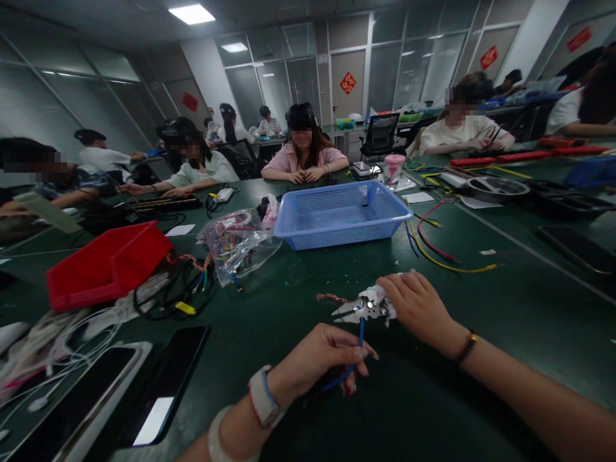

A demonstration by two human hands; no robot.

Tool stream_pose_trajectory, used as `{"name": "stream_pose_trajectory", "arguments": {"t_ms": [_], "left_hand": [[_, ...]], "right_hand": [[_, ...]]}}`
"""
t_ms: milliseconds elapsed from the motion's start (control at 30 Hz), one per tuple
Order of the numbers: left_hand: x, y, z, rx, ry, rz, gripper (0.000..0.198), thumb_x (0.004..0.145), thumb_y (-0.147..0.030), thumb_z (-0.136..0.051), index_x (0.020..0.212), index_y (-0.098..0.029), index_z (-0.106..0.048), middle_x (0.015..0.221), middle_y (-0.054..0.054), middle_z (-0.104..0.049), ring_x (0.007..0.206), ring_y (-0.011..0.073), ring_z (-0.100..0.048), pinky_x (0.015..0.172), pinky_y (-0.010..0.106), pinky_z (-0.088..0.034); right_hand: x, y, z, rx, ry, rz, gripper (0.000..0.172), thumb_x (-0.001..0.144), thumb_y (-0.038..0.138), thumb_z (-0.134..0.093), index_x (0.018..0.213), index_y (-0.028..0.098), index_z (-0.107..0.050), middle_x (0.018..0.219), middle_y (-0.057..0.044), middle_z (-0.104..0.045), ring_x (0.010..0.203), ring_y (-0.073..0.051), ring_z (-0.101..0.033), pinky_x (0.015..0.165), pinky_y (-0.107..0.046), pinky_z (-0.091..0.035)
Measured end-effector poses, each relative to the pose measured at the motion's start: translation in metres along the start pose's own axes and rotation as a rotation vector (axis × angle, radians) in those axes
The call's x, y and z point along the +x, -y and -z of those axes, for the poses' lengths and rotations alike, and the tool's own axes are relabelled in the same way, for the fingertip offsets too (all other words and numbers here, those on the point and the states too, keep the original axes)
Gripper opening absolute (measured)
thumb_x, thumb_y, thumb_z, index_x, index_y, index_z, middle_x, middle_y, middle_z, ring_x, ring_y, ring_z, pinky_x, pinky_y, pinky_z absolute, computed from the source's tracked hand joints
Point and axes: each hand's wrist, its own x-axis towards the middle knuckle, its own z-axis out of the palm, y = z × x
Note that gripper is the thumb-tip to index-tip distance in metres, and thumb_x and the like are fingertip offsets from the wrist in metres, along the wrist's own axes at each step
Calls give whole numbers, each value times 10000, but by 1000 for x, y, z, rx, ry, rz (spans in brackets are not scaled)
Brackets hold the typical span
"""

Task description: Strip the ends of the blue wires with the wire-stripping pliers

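My left hand [332,354] pinches a blue wire [360,340] between thumb and fingers, below the pliers. The wire's upper end reaches the metal wire-stripping pliers [368,307]. My right hand [418,307] is wrapped round the pliers' handles, which are covered with white wrapping. The plier jaws point left, and their tips look slightly apart. Just behind the jaws lies a piece of twisted reddish wire [332,298] on the green table [269,308].
A blue basket [344,218] stands ahead, with a clear bag of wires [235,240] and a red bin [108,266] to its left. Two phones [168,378] [86,410] lie at the left. Yellow and red cables [433,250] lie at the right. Several people sit beyond.
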Motion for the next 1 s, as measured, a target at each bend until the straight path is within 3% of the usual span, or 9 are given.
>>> {"name": "stream_pose_trajectory", "arguments": {"t_ms": [333,433,600,767,1000], "left_hand": [[0,-3,-2,26,-1,18,294,773,-327,-711,957,-97,-703,718,34,-672,502,81,-580,487,194,-466],[0,-4,-2,44,-5,14,302,770,-331,-713,959,-95,-702,710,32,-667,499,81,-575,476,192,-461],[2,-2,2,36,-6,-8,298,790,-339,-695,953,-91,-697,713,33,-665,501,75,-581,479,178,-456],[3,-2,2,20,-13,3,289,793,-327,-696,966,-96,-691,702,24,-664,504,75,-588,506,184,-463],[2,-3,2,26,28,16,275,815,-319,-680,976,-96,-683,722,27,-665,526,75,-598,511,177,-455]], "right_hand": [[0,-6,-3,11,14,13,131,871,134,-487,879,148,-617,762,-59,-572,719,-199,-413,721,-335,-319],[1,-9,-2,18,4,17,144,872,129,-482,907,145,-621,770,-59,-583,721,-198,-433,713,-334,-324],[0,-18,-1,48,43,13,254,846,86,-480,1053,148,-615,947,-82,-652,786,-198,-528,755,-346,-369],[-8,-23,-6,86,115,-62,410,796,39,-497,1178,169,-572,1088,-83,-660,772,-171,-613,668,-292,-424],[-10,-20,-12,191,216,-75,540,814,65,-487,1336,197,-445,1323,-116,-553,812,-170,-654,657,-288,-495]]}}
